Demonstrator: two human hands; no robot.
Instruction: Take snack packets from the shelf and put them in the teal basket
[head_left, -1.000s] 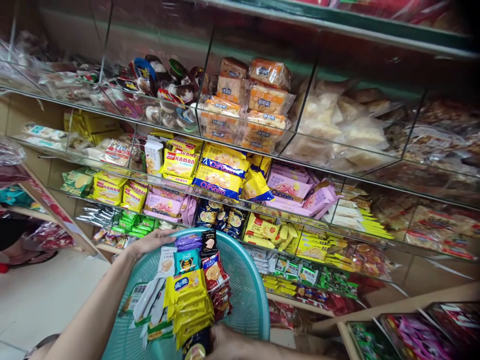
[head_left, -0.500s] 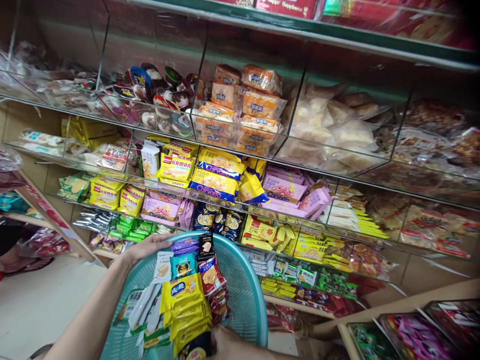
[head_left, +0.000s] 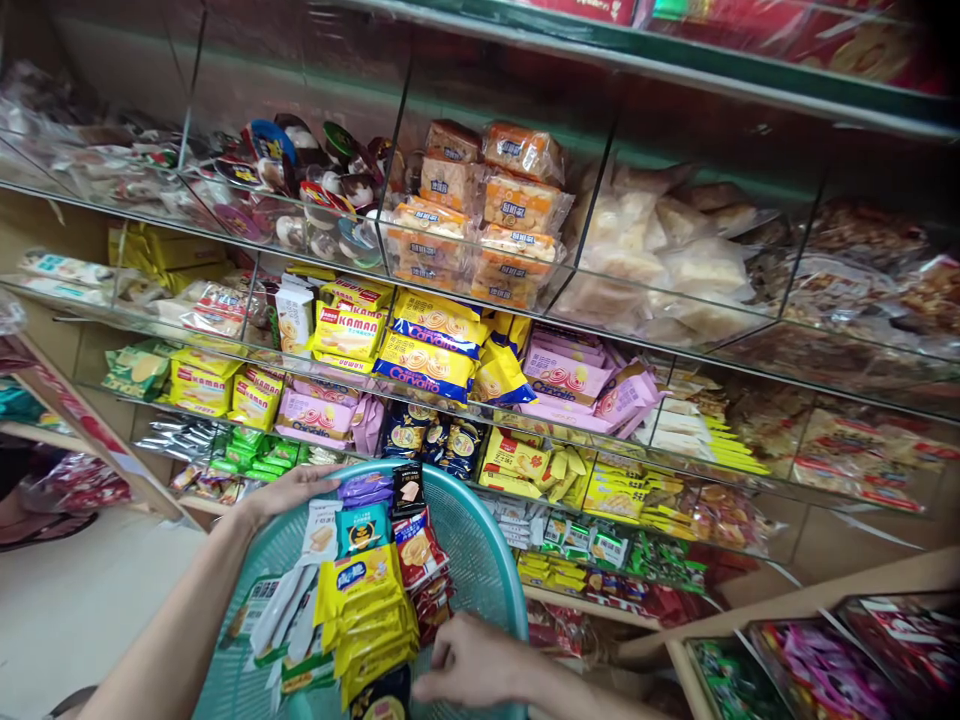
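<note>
My left hand (head_left: 296, 492) is closed on the far left rim of a teal plastic basket (head_left: 504, 590). Inside lie a stack of yellow snack packets (head_left: 367, 600), red packets (head_left: 420, 548), a teal packet (head_left: 364, 530), purple packets (head_left: 366, 490), a small black packet (head_left: 408, 490) and white-and-green packets (head_left: 289, 620). Over the basket's near right side is my right hand (head_left: 476, 660), fingers bent and apart, with nothing visible in it. Its fingertips are beside a black-and-gold packet (head_left: 381, 696) at the near end of the yellow stack.
Ahead rise glass-fronted shelves holding orange-wrapped cakes (head_left: 517, 210), yellow-and-blue packets (head_left: 427, 350), lilac packets (head_left: 574, 375) and dark blue packets (head_left: 435, 440). Trays of wrapped sweets (head_left: 817, 660) stand at lower right. Another person's foot (head_left: 45, 525) shows at far left.
My right hand has come off the black-and-gold packet, moving slightly up and right; the packet stays at the stack's near end. My left hand still grips the rim.
</note>
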